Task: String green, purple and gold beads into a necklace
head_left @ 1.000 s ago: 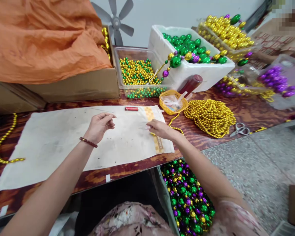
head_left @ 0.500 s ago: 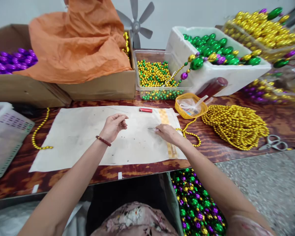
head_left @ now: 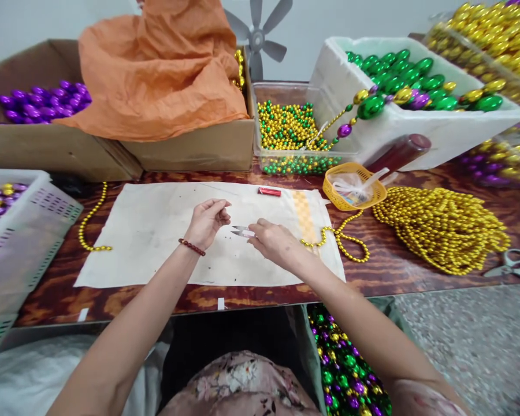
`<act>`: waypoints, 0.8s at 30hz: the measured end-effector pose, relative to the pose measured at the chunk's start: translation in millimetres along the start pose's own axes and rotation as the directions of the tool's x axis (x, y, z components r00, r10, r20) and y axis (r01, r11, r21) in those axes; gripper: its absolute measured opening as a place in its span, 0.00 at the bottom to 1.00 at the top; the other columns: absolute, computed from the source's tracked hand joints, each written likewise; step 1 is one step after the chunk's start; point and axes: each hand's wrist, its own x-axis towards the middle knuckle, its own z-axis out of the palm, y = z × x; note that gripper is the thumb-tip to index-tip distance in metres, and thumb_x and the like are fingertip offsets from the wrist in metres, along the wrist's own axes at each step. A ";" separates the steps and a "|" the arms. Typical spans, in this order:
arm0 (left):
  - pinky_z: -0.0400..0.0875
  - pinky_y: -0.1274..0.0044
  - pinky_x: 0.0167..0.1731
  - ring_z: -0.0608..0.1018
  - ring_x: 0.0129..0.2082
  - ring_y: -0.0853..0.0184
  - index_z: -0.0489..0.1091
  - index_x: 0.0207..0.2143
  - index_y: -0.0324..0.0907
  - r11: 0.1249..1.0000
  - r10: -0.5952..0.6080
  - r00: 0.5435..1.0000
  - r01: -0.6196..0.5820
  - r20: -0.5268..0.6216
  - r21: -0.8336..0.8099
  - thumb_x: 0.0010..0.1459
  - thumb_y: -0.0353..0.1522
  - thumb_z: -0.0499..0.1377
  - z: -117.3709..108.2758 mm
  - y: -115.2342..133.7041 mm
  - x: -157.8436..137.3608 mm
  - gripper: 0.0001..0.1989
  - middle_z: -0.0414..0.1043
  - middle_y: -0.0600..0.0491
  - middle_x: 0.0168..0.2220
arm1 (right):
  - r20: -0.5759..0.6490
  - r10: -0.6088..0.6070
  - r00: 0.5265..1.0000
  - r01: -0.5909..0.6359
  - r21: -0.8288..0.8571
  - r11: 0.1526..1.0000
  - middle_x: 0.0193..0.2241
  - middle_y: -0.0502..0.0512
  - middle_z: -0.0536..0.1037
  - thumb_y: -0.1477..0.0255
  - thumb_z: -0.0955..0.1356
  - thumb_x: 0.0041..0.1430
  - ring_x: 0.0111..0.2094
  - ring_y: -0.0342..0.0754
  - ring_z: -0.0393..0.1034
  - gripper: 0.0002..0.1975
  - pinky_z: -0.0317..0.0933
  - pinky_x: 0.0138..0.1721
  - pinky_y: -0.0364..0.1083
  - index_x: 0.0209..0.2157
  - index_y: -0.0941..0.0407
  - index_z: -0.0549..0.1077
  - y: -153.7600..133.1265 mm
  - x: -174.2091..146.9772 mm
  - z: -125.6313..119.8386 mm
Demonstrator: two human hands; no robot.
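Observation:
My left hand [head_left: 210, 222] is closed in a pinch above the white cloth [head_left: 156, 231]; whatever lies between its fingertips is too small to make out. Just right of it, my right hand [head_left: 271, 240] grips a pair of thread snips [head_left: 243, 231], whose two pointed blades are parted and face the left fingertips. A red lighter [head_left: 269, 191] lies on the cloth's far edge. Near my right wrist, a strand of gold beads [head_left: 351, 254] curls from the cloth onto the table.
Along the back stand a cardboard box [head_left: 190, 156], a clear bin of small beads [head_left: 286, 127] and a foam box [head_left: 450, 133]. On the right are a yellow basket [head_left: 354, 199], a gold bead pile [head_left: 446, 231] and scissors [head_left: 513, 264]. A white basket [head_left: 30, 254] stands left.
My right hand has moved left with the snips, bringing the blades close to my left hand. The blades now show apart. The whole view has shifted, with things appearing further right.

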 end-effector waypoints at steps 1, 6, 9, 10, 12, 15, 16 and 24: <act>0.70 0.80 0.25 0.72 0.20 0.75 0.74 0.27 0.37 1.000 -0.002 1.000 0.002 0.004 -0.005 0.47 0.34 0.70 0.4 -0.1 -1.0 0.10 0.69 0.58 0.19 | 0.004 -0.003 1.000 0.003 -0.016 1.000 0.47 0.64 0.76 0.68 0.62 0.72 0.40 0.55 0.77 0.14 0.64 0.35 0.47 0.52 0.58 0.73 -2.4 2.8 0.2; 0.69 0.81 0.26 0.72 0.20 0.75 0.75 0.28 0.36 0.999 -0.015 1.000 0.015 0.007 -0.032 0.48 0.33 0.68 -0.4 -2.3 -1.2 0.09 0.68 0.58 0.19 | -0.011 -0.052 0.999 0.053 0.006 0.999 0.44 0.63 0.78 0.71 0.62 0.72 0.41 0.54 0.76 0.13 0.64 0.38 0.46 0.50 0.59 0.75 -6.0 18.8 12.5; 0.69 0.80 0.26 0.72 0.21 0.75 0.75 0.29 0.37 0.999 -0.029 1.000 0.029 -0.008 -0.046 0.49 0.33 0.68 -7.8 5.2 -8.3 0.08 0.68 0.58 0.20 | -0.078 -0.018 0.997 0.024 0.067 0.997 0.43 0.64 0.78 0.73 0.62 0.71 0.43 0.53 0.76 0.12 0.64 0.42 0.46 0.47 0.60 0.76 12.7 27.6 21.0; 0.69 0.80 0.27 0.72 0.22 0.75 0.75 0.29 0.37 0.998 -0.025 1.000 0.024 -0.012 -0.052 0.50 0.33 0.68 -13.0 10.1 -15.0 0.08 0.68 0.58 0.21 | -0.117 0.013 0.993 -0.003 0.083 0.997 0.43 0.64 0.79 0.73 0.62 0.71 0.44 0.53 0.75 0.12 0.64 0.44 0.46 0.47 0.60 0.76 25.5 29.4 23.0; 0.69 0.80 0.27 0.71 0.23 0.74 0.75 0.30 0.39 0.999 -0.008 1.000 0.009 0.006 -0.037 0.51 0.34 0.68 -28.6 20.7 -37.4 0.08 0.67 0.57 0.22 | -0.202 0.088 0.975 -0.070 0.095 0.993 0.44 0.65 0.79 0.73 0.63 0.70 0.45 0.55 0.75 0.12 0.64 0.45 0.47 0.48 0.60 0.76 60.0 30.2 25.7; 0.67 0.77 0.27 0.72 0.23 0.70 0.71 0.23 0.41 0.982 -0.104 0.978 0.073 0.179 0.172 0.56 0.39 0.66 -63.0 25.9 -89.5 0.13 0.68 0.54 0.20 | -0.281 0.229 0.932 -0.218 0.073 0.973 0.46 0.65 0.80 0.71 0.66 0.66 0.44 0.57 0.75 0.11 0.66 0.42 0.50 0.47 0.57 0.77 120.0 25.7 29.6; 0.66 0.76 0.26 0.71 0.22 0.70 0.70 0.22 0.41 0.946 -0.223 0.936 0.140 0.272 0.294 0.56 0.40 0.65 -76.2 21.9 -108.9 0.15 0.69 0.53 0.20 | -0.323 0.273 0.906 -0.269 0.057 0.961 0.47 0.65 0.80 0.70 0.67 0.65 0.43 0.58 0.75 0.11 0.66 0.39 0.50 0.47 0.54 0.77 137.8 23.8 31.9; 0.70 0.69 0.37 0.77 0.31 0.58 0.70 0.23 0.43 0.112 -0.622 0.782 0.147 -0.046 0.983 0.53 0.35 0.54 -209.1 -71.2 -179.7 0.09 0.76 0.48 0.26 | -0.380 0.323 0.867 -0.362 -0.034 0.932 0.41 0.71 0.79 0.65 0.68 0.64 0.42 0.66 0.72 0.10 0.62 0.39 0.58 0.41 0.55 0.78 186.9 16.8 55.2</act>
